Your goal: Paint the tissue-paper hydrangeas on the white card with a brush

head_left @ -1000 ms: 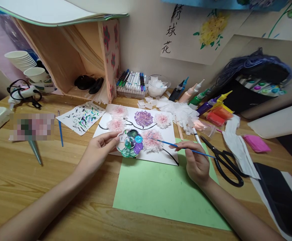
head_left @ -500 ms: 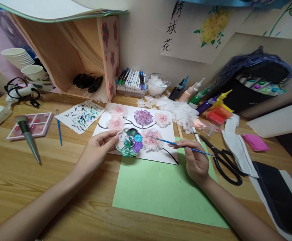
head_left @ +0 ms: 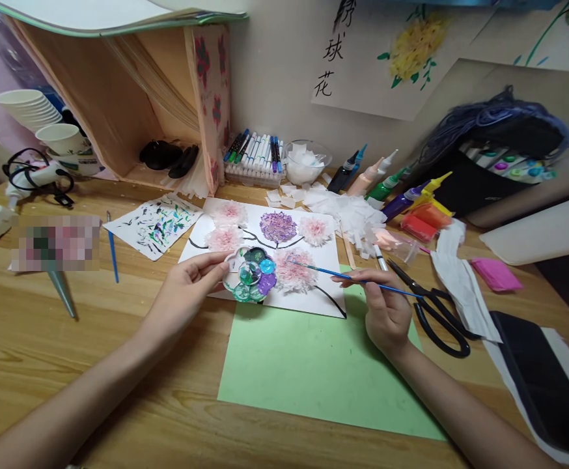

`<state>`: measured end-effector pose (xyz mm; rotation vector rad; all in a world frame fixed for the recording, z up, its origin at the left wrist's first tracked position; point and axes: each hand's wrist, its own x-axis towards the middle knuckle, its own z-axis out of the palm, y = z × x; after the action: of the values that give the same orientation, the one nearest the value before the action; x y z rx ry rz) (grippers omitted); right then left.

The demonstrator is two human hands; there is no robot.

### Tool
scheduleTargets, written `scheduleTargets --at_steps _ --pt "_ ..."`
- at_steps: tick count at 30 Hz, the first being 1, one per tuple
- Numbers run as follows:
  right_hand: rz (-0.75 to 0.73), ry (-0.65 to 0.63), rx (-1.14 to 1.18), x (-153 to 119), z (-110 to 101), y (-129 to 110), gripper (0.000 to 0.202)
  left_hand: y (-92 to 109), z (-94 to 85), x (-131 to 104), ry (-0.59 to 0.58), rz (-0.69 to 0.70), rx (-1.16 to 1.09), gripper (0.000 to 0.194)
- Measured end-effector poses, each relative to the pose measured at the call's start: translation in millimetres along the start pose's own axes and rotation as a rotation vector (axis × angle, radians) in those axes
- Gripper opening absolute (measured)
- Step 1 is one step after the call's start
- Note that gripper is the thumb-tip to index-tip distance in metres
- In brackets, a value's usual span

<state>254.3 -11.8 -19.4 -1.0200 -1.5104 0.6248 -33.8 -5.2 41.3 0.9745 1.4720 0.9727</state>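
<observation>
My left hand (head_left: 194, 277) pinches the edge of a flower-shaped paint palette (head_left: 250, 274), whose wells hold green, blue and purple paint. It is held above the lower left of a white sheet (head_left: 326, 305) carrying black stems and fluffy flowers. In my right hand (head_left: 386, 306) is a thin blue paintbrush (head_left: 353, 279), its tip at the large pink flower (head_left: 297, 270) right of the palette. A purple flower (head_left: 278, 227) and smaller pink flowers (head_left: 316, 230) lie farther back on the sheet. Part of the sheet is hidden behind the palette.
Green paper (head_left: 314, 371) lies under the sheet's front edge. Black scissors (head_left: 433, 303) rest right of my right hand. Behind are white paper scraps (head_left: 346, 212), paint bottles (head_left: 387, 185) and a glass bowl (head_left: 306, 163). A paint-smeared paper (head_left: 155, 225) and another blue brush (head_left: 113, 251) lie left.
The brush in my right hand has shifted very slightly to the right, its tip staying at the large pink flower. My left hand keeps the palette in nearly the same place.
</observation>
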Motion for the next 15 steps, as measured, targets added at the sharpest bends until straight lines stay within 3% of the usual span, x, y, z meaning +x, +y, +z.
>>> scheduleTargets --at_steps 15 --pt "0.015 -0.098 -0.037 0.0 0.1 1.1 0.019 2.3 1.5 -0.6 0.030 -0.026 -0.010 0.042"
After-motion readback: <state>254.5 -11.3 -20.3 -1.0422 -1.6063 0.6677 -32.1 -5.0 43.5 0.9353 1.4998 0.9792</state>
